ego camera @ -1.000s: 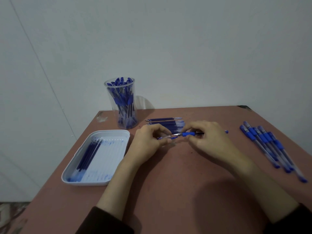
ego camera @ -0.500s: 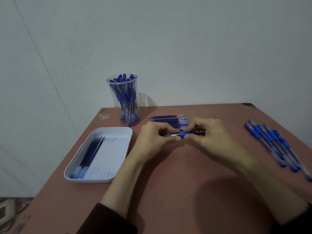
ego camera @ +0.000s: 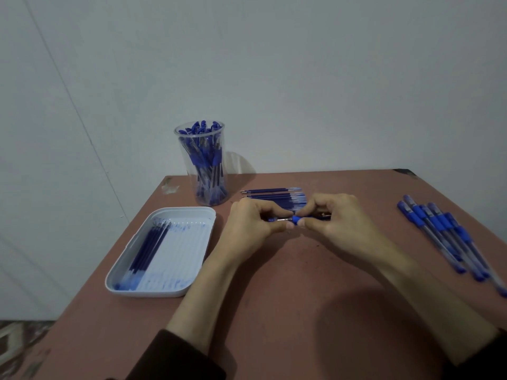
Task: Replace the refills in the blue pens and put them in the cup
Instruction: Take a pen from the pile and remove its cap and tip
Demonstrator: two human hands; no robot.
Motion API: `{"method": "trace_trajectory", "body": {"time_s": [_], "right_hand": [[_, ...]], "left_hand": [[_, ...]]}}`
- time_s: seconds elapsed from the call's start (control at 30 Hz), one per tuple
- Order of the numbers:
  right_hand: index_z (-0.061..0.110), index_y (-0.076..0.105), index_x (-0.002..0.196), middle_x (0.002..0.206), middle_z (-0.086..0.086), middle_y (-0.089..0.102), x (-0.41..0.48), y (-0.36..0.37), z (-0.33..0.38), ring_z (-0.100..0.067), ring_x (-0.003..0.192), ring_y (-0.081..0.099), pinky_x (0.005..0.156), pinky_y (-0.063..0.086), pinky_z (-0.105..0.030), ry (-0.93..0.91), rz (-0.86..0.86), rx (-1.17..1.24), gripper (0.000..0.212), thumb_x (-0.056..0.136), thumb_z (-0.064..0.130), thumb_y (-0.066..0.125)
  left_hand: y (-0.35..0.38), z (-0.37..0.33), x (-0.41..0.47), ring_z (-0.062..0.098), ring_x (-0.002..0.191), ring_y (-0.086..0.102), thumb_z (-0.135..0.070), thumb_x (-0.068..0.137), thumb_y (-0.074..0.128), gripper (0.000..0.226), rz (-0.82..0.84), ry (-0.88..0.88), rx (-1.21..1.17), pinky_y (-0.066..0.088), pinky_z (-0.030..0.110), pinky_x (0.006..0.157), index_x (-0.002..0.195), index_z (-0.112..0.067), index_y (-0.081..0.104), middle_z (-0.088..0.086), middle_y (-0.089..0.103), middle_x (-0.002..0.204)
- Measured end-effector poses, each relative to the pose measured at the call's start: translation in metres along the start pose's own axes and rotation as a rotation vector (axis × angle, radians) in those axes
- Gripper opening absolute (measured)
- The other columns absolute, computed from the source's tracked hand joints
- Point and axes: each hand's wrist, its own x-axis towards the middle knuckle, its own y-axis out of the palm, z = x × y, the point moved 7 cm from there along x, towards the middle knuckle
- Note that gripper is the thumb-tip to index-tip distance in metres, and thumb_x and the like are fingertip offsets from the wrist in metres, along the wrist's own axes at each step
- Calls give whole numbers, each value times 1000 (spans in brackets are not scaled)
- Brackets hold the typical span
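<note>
Both hands meet over the middle of the brown table [ego camera: 288, 283] on one blue pen [ego camera: 296, 218] held level. My left hand [ego camera: 252, 226] pinches its metal tip end, and my right hand [ego camera: 340, 220] pinches the blue grip and barrel. Just behind the hands lies a row of blue refills [ego camera: 277, 197]. A clear cup [ego camera: 203, 163] packed with several blue pens stands at the back left. Several more blue pens [ego camera: 444, 237] lie side by side at the right.
A white tray [ego camera: 131, 281] with several refills along its left side and blue ink smears sits at the left near the table edge. A grey wall rises directly behind the table. The table's left edge drops to a patterned floor.
The pen's two parts have come together between the hands, and the hands have closed in on each other. The view shifted slightly.
</note>
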Motion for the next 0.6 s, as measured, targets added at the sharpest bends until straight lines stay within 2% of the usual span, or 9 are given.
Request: {"method": "trace_trajectory", "body": {"time_s": [0.13,0.2,0.27,0.4,0.5,0.6], "right_hand": [[21,68,73,76,7,73,1,2,-2,-9,71,68,67,49,-19,20,5,243,19,80,4,71],[19,66,78,75,6,72,2,2,0,-9,67,63,68,47,-23,14,-25,361,16,82,3,69],[17,65,86,75,3,72,2,4,4,-8,67,60,69,46,-25,3,-32,433,12,85,5,66],[26,66,104,91,7,73,1,6,1,-9,90,67,84,50,-35,6,-34,392,16,89,19,64],[29,65,107,91,9,71,2,5,-3,1,91,63,87,50,-31,32,-50,353,19,88,24,64],[30,66,105,90,6,71,2,10,-3,4,87,61,84,47,-22,23,-15,330,18,88,26,65]], "left_hand": [[-7,-7,1,-4,67,61,-11,72,80,23,-76,22,-63,46,12,68,92,-20,75,-12,71,74],[-11,-9,0,0,68,64,-4,73,78,32,-136,3,-274,48,14,68,100,-20,69,-5,72,74],[-14,-9,-2,5,69,66,-1,77,74,31,-201,-17,-429,51,17,69,102,-16,65,-4,71,70],[-51,-25,-3,11,70,66,1,84,66,22,-456,35,-554,56,22,69,100,-14,63,-6,67,74],[-116,-64,2,10,71,64,-3,89,62,20,-670,213,-356,56,22,66,105,-13,59,-4,62,83],[-165,-101,14,12,73,66,-11,89,61,16,-775,381,-59,58,32,71,104,-15,56,-11,60,85]]}}
